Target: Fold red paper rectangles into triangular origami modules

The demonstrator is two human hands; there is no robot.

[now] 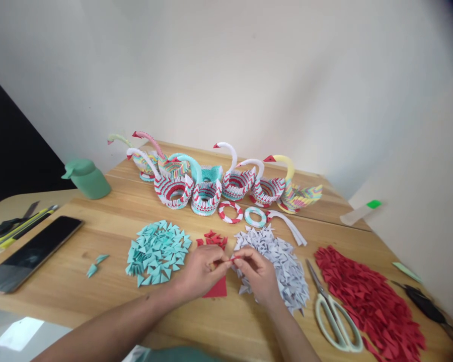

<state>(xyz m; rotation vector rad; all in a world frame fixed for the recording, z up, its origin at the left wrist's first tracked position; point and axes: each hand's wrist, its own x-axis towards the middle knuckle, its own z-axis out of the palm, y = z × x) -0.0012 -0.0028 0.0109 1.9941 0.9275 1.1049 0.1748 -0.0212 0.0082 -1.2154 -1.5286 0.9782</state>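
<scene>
My left hand (206,269) and my right hand (257,271) meet over the middle of the table, fingertips pinched on a small piece of red paper (234,258). Most of that piece is hidden by the fingers. Beneath my left hand lies a flat red paper sheet (217,287), partly covered. Just beyond the hands is a small group of folded red pieces (213,238). A pile of folded teal paper triangles (158,251) spreads to the left. Under and beside my right hand lies a pile of pale grey-white triangles (287,269).
Several paper swans (207,196) stand along the back, with two paper rings (230,212) before them. Scissors (335,322) and a red triangle pile (370,296) lie right, beside a black-handled tool (425,304). A phone (33,254) and green pot (86,178) are left.
</scene>
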